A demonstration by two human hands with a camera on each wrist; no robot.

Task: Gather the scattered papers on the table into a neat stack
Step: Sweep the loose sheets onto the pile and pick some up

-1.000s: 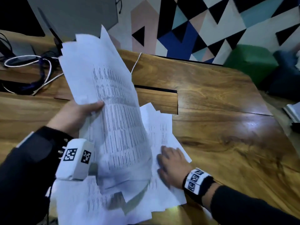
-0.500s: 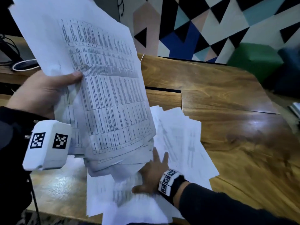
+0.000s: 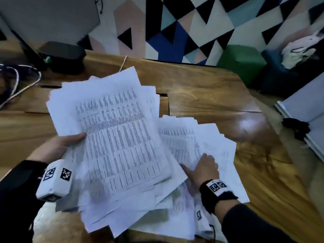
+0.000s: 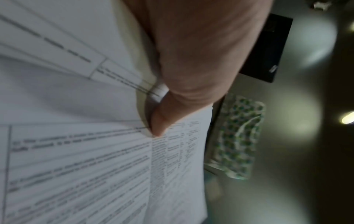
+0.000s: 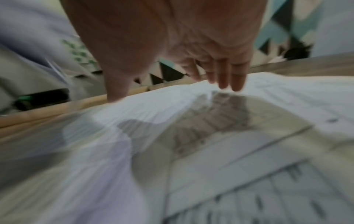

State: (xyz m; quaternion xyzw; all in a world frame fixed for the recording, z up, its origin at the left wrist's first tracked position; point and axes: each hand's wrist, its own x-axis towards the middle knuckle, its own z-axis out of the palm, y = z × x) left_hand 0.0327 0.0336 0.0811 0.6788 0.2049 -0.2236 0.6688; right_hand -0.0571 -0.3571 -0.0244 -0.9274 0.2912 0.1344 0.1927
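Note:
My left hand [image 3: 59, 146] grips a thick, fanned sheaf of printed white papers [image 3: 112, 130] by its left edge, thumb on top, tilted above the table. The left wrist view shows the thumb [image 4: 162, 121] pinching those sheets [image 4: 86, 166]. Several loose papers [image 3: 215, 151] lie spread on the wooden table [image 3: 210, 95] to the right of the sheaf. My right hand [image 3: 201, 167] lies flat on these loose papers with straight fingers; in the blurred right wrist view its fingertips [image 5: 229, 84] touch the loose sheets [image 5: 287, 98].
Cables [image 3: 19, 81] and a black device [image 3: 63, 55] sit at the table's far left, under a grey monitor [image 3: 49, 20]. A white board [image 3: 305, 111] lies off the table's right edge. A green stool [image 3: 242, 62] stands behind the table.
The left hand has lowered the held sheaf from high up toward the table. The right hand has slid right and forward over the loose sheets.

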